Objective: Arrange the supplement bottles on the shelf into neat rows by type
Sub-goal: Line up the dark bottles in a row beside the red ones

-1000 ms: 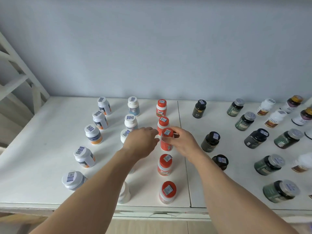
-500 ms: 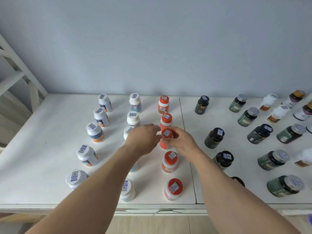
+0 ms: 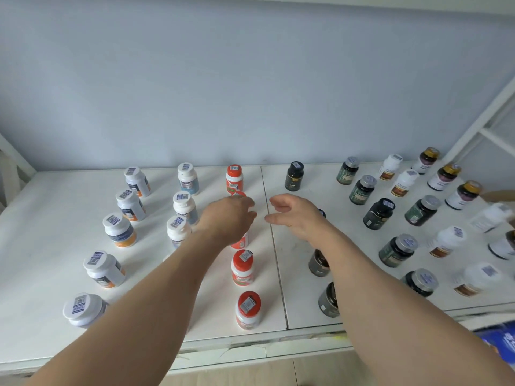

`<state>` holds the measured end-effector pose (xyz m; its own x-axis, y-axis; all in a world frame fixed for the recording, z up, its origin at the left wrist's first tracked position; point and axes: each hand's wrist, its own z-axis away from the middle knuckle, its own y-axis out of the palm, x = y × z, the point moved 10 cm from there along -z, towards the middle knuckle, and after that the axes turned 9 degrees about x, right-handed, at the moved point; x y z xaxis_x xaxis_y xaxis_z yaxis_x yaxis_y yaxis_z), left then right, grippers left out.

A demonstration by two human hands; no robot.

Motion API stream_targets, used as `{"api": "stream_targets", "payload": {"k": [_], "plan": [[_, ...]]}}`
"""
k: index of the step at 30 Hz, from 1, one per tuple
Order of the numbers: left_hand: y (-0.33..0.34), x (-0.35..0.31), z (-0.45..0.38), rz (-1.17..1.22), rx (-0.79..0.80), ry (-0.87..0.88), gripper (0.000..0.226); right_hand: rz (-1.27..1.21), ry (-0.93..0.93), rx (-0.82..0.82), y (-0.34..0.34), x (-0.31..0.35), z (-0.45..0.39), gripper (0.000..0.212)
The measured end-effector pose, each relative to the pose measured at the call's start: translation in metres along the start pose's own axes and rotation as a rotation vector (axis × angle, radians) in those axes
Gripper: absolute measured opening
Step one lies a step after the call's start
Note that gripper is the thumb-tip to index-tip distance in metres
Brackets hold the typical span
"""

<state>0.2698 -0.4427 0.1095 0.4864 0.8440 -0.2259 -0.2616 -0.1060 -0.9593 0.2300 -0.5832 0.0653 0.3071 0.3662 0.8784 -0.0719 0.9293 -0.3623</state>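
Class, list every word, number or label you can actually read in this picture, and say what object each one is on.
None can be read.
Barcode stickers on the bottle caps, such as the front orange cap: bars only, digits too small.
Printed labels on the bottle bodies, such as the black bottle: too blurred.

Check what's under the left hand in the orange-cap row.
Under the left hand, an orange cap edge shows above the knuckles and an orange bottle base below. Covered: their middles, any contact.
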Motion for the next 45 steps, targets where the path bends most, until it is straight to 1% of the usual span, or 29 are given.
{"api": "stream_targets", "payload": {"k": [6, 9, 13, 16, 20, 22, 23, 26, 30, 32, 35, 37, 42, 45], "plan": [[-0.007, -0.034, -0.042, -0.035, -0.045, -0.007, 0.037, 0.047, -0.057, -0.026, -0.068, 0.0, -0.03, 0.049], [-0.005, -0.044, -0.077, -0.006, -0.046, -0.053, 0.037, 0.098, -0.069, -0.024, -0.101, -0.007, -0.057, 0.048], [0.004, -0.05, -0.12, 0.059, -0.019, -0.123, 0.039, 0.153, -0.065, -0.076, -0.147, -0.015, -0.1, 0.048], [0.021, -0.049, -0.14, 0.123, 0.038, -0.174, 0.045, 0.214, -0.055, -0.042, -0.156, -0.02, -0.127, 0.059], [0.047, -0.045, -0.164, 0.251, 0.109, -0.236, 0.056, 0.26, -0.033, 0.076, -0.145, -0.029, -0.155, 0.071], [0.055, -0.044, -0.174, 0.329, 0.126, -0.255, 0.059, 0.264, -0.021, 0.125, -0.139, -0.034, -0.166, 0.072], [0.06, -0.043, -0.179, 0.364, 0.134, -0.262, 0.061, 0.266, -0.019, 0.134, -0.137, -0.036, -0.17, 0.068], [0.072, -0.042, -0.187, 0.501, 0.163, -0.28, 0.067, 0.281, -0.039, 0.106, -0.138, -0.037, -0.176, 0.043], [0.079, -0.043, -0.194, 0.698, 0.165, -0.27, 0.073, 0.27, -0.105, 0.13, -0.144, -0.024, -0.182, 0.036], [0.075, -0.046, -0.197, 0.784, 0.152, -0.242, 0.065, 0.262, -0.137, 0.156, -0.147, -0.012, -0.181, 0.034], [0.063, -0.051, -0.199, 0.88, 0.124, -0.201, 0.036, 0.259, -0.164, 0.17, -0.151, 0.005, -0.178, 0.031], [0.058, -0.054, -0.2, 0.958, 0.138, -0.171, 0.028, 0.234, -0.152, 0.149, -0.157, 0.01, -0.177, 0.032], [0.06, -0.057, -0.202, 1.134, 0.234, -0.138, 0.025, 0.126, -0.09, 0.116, -0.168, 0.006, -0.176, 0.03], [0.058, -0.06, -0.203, 1.176, 0.269, -0.121, 0.033, 0.095, -0.066, 0.112, -0.169, 0.005, -0.174, 0.03]]}}
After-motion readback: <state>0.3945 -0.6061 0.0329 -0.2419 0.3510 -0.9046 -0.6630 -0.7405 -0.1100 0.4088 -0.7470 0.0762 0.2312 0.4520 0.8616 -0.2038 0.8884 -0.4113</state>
